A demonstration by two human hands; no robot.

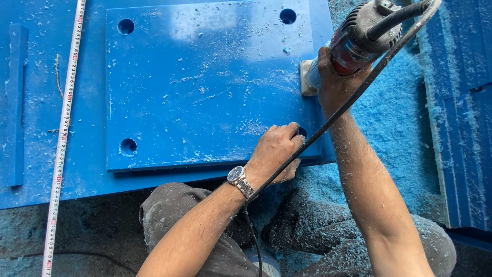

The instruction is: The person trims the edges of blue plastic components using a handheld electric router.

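Note:
A square blue plastic board [205, 87] with a round hole near each corner lies on a larger blue sheet [87, 174]. My right hand [333, 82] grips a red and grey electric trimmer [366, 33] whose base rests against the board's right edge. Its black cable [328, 120] runs down across my left wrist. My left hand [277, 151], with a wristwatch [240, 180], presses on the board's near right corner, fingers bent beside the hole there.
A measuring tape [64, 133] stretches along the left side of the sheet. Blue shavings [400, 118] cover the floor to the right. More blue panels [461, 102] are stacked at the right edge. My knees [174, 210] are below the board.

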